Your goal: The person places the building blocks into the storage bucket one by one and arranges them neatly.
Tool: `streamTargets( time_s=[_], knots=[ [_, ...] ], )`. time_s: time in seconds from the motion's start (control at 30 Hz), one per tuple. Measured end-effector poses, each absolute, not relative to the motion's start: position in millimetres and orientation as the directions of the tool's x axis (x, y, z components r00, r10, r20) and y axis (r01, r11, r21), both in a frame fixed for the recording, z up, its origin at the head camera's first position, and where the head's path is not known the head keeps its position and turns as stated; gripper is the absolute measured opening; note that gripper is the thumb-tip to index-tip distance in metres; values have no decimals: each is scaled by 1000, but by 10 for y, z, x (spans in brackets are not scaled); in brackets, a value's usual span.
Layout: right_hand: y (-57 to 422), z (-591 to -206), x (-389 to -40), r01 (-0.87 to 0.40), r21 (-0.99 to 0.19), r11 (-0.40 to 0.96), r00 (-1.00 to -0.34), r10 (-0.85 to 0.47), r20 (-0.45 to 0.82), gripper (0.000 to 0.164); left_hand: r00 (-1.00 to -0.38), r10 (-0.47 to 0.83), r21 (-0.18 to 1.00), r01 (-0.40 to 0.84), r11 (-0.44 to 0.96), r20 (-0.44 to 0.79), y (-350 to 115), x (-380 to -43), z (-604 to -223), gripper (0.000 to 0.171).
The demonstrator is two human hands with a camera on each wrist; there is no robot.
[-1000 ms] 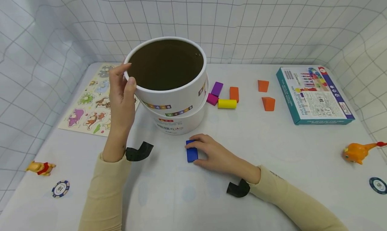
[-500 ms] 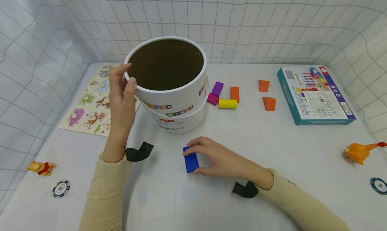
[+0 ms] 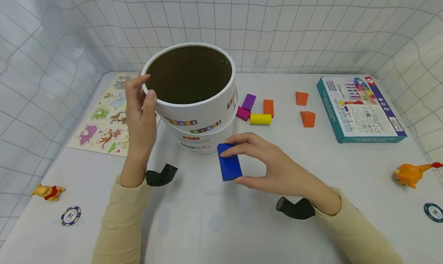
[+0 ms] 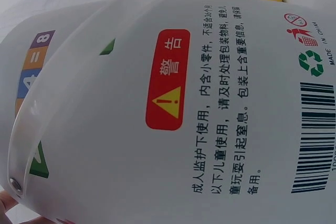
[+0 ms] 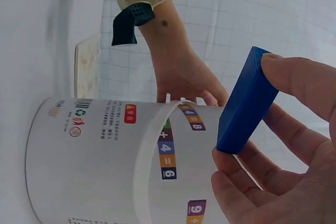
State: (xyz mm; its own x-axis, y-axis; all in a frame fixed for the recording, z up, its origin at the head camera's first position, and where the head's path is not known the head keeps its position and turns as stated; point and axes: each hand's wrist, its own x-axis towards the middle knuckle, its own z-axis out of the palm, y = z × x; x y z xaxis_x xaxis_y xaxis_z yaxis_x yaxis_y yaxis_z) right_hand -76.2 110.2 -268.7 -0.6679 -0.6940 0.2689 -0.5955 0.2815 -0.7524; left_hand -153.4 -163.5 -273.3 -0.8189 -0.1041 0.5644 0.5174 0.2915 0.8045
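A tall white bucket (image 3: 204, 141) with number stickers and a dark inside stands left of centre. My left hand (image 3: 141, 118) grips its rim on the left side, thumb outside and fingertips over the edge. Between the thumb and fingers of my right hand (image 3: 266, 160) is a blue rectangular block (image 3: 230, 165), raised above the table just in front of the bucket. The right wrist view shows the blue block (image 5: 247, 103) pinched at its two ends, with the bucket behind it. Red warning label (image 4: 168, 80) and printed text fill the left wrist view.
Right of the bucket lie a purple block (image 3: 248, 102), a magenta block (image 3: 243, 113), a yellow cylinder (image 3: 260, 119) and several orange blocks (image 3: 268, 107). A boxed toy set (image 3: 361, 110) is at back right, an animal puzzle board (image 3: 100, 118) at left. Small figures and poker chips (image 3: 70, 216) lie near the sides.
My right hand first drew the blue block toward me along the table, then lifted it up and slightly right, closer to the bucket. The left hand keeps its hold on the rim.
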Motion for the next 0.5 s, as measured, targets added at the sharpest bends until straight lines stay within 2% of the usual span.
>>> streamTargets(
  time_s=[0.13,0.23,0.5],
  knots=[
    [1104,-2557,-819,-670,-691,271,-648,-668,366,47,-795,-106,779,543,315,597,-1641,-1542,-2749,42],
    [1052,-2444,-912,-729,-644,232,-609,-650,455,47,-786,-108,769,550,326,608,-1642,-1549,-2749,42],
    [756,-2247,-1348,-815,-560,147,-529,-582,618,44,-785,-102,764,550,338,611,-1647,-1560,-2767,42]
  ],
)
